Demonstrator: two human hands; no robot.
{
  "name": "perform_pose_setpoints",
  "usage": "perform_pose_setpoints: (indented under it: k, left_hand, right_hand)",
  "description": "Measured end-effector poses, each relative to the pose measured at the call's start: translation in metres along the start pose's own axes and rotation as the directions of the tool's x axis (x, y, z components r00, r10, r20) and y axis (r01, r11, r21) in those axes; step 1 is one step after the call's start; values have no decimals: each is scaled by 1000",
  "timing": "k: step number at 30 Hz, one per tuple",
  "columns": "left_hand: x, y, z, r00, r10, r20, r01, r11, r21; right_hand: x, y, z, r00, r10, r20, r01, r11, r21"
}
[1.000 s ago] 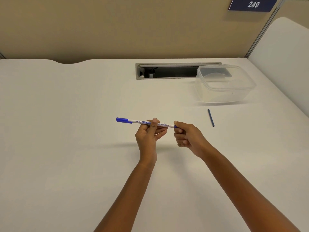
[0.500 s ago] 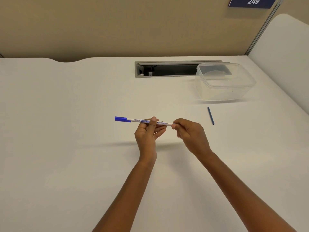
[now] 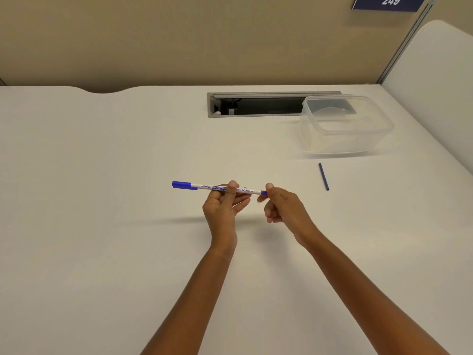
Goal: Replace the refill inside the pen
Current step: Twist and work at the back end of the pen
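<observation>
A white whiteboard pen [image 3: 202,186] with a blue cap at its left end is held level above the table. My left hand [image 3: 222,208] grips its barrel near the middle, thumb on top. My right hand [image 3: 284,208] pinches the small blue end piece at the pen's right tip between thumb and forefinger; the other fingers are curled. A thin dark blue refill [image 3: 323,176] lies loose on the table to the right, apart from both hands.
A clear plastic container [image 3: 368,143] stands at the back right, just beyond the refill. A grey cable slot [image 3: 256,105] is sunk into the white table [image 3: 102,226] behind the hands. A white partition rises along the right edge.
My right hand has turned at the pen's right tip, with its thumb now raised on top. The pen and my left hand stay almost where they were.
</observation>
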State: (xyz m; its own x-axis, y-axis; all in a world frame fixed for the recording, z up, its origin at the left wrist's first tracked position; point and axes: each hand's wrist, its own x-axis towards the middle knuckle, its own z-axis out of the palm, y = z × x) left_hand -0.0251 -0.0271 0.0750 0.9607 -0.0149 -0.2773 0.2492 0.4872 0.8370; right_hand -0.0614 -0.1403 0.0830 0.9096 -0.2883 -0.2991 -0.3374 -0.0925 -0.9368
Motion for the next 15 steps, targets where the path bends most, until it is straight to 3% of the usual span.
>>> perform_pose_setpoints:
  k: [4,8,11,15]
  left_hand:
    - [0,1,2,1000,-5,-6,5,1000,0]
    - [-3,1,4,1000,-12,13,12,1000,-4]
    - [-6,1,5,999,-18,45,18,1000,-10]
    - [-7,2,7,996,-20,86,22,999,-26]
  right_hand:
    - [-1,9,1,958,-275,-79,264,956,-130]
    - [-2,9,-2,892,-437,-119,379,864,-331]
    - [-3,8,-4,889,-442,-119,383,861,-334]
    - [-1,6,0,920,-355,-166,326,928,-181]
